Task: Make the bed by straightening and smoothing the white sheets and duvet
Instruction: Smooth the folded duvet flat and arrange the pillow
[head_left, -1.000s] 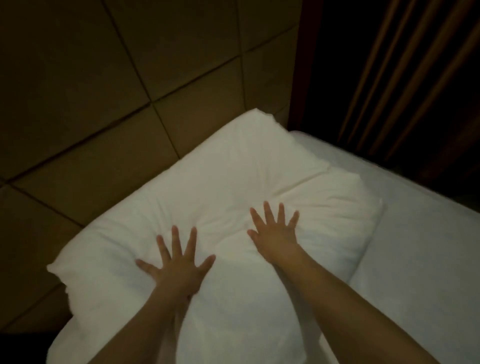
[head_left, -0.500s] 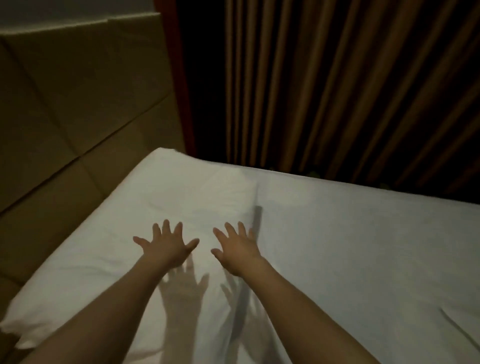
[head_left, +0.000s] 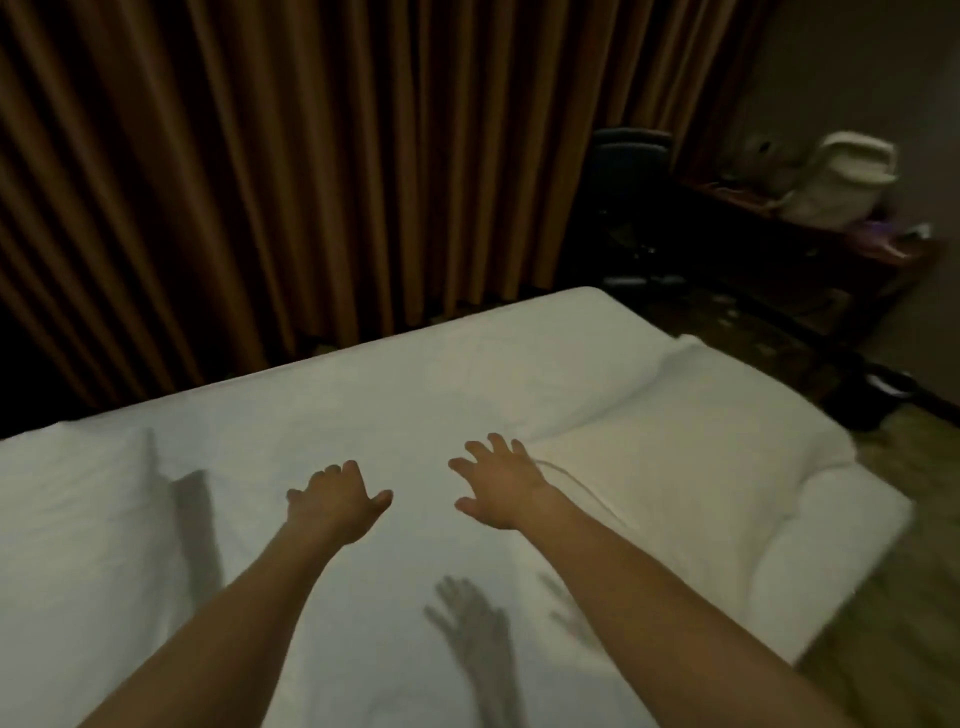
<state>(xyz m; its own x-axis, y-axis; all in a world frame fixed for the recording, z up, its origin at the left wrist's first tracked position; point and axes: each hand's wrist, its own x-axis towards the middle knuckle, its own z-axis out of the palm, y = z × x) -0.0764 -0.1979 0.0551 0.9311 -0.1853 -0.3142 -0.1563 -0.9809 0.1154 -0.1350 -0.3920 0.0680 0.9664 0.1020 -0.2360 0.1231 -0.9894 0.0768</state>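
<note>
Reaching out over the sheet (head_left: 395, 395), both arms extended, palms down. Left hand (head_left: 335, 506) with fingers loosely curled, thumb out to the side; right hand (head_left: 501, 486) spread wide, fingers fanned. Nothing gripped in either. Shadows of both hands falling on the sheet well below the palms, so probably hovering rather than pressing; contact not certain.

Changed from a second ago: then flat on a pillow, palms pressing into it, padded wall behind. Half a second ago, already lifted clear and drifting over bare sheet. Now turned right toward the foot of the bed, pillow (head_left: 67, 509) left lying at the left edge, apart from the hands.

Duvet (head_left: 696, 467) bunched in a thick roll along the right side of the bed, just beside the right hand, its near end sagging over the mattress corner. Thin pale cord or seam line running from near the right wrist across the duvet edge; unclear which. Sheet between pillow and duvet mostly flat, faint creasing only.

Curtain (head_left: 260, 182) behind the far edge. Chair (head_left: 631, 156) and tabletop (head_left: 810, 244) with a pale bag (head_left: 841, 182) in the far right corner.

Reading: pillow work apparently finished, attention shifted to the duvet. Likely next: taking hold of the duvet edge and drawing it up. Most of the task ahead.
</note>
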